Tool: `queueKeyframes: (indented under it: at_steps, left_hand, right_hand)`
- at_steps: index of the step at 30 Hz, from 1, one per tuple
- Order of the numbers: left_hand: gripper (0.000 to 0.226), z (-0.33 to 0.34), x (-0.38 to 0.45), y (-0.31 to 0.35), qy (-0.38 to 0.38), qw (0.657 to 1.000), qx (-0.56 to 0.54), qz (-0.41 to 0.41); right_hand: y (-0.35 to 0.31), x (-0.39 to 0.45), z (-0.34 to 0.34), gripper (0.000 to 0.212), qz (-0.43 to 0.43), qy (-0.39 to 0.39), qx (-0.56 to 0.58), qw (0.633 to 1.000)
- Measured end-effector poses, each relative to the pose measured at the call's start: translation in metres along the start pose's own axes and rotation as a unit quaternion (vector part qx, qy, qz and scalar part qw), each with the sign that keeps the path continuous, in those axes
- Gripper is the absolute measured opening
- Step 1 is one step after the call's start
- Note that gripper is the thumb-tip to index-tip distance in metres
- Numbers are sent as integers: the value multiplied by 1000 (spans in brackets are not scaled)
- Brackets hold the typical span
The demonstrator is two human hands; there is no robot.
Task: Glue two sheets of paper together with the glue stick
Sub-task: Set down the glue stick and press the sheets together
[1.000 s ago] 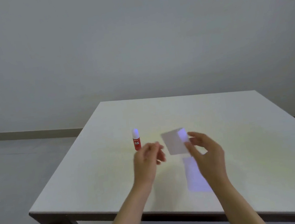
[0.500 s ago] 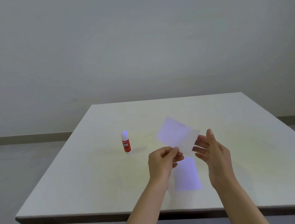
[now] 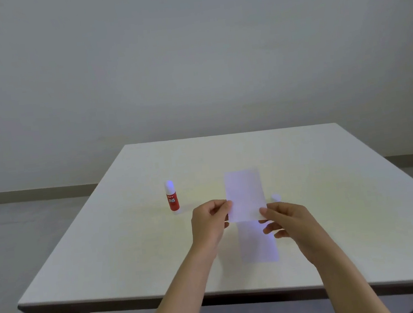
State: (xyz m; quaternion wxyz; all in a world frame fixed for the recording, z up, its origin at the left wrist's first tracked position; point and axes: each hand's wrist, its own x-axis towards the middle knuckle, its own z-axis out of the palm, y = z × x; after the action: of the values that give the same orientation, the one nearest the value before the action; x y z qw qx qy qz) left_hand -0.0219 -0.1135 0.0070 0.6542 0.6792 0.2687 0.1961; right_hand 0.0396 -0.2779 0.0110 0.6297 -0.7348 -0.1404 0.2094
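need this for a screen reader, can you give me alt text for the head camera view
Two hands, left hand and right hand, hold a sheet of paper by its near corners above a second sheet lying on a white table. A red glue stick stands upright to the left.

Bare room: plain wall [image 3: 187,54], white table [image 3: 331,167], grey floor [image 3: 16,244].

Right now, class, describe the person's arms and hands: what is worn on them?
Nothing is worn. Both forearms are bare to the frame's bottom edge, with no sleeves in view. The left hand and right hand carry no gloves, rings, watch or bracelet that can be seen.
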Motion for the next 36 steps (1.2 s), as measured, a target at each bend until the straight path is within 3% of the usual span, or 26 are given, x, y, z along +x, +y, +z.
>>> queueKeyframes:
  at_steps: [4, 18, 36]
  left_hand:
    - [16, -1, -3, -8, -29, 999, 43, 5]
    - [13, -4, -14, -33, -56, 971, 231, 25]
    - [13, -2, -15, -38, -63, 968, 241, 22]
  right_hand:
    - [-1, 7, -3, 22, -8, 66, 22, 998]
    - [36, 3, -4, 25, 36, 112, -130, 985]
    - [40, 1, -1, 17, 32, 120, -189, 974]
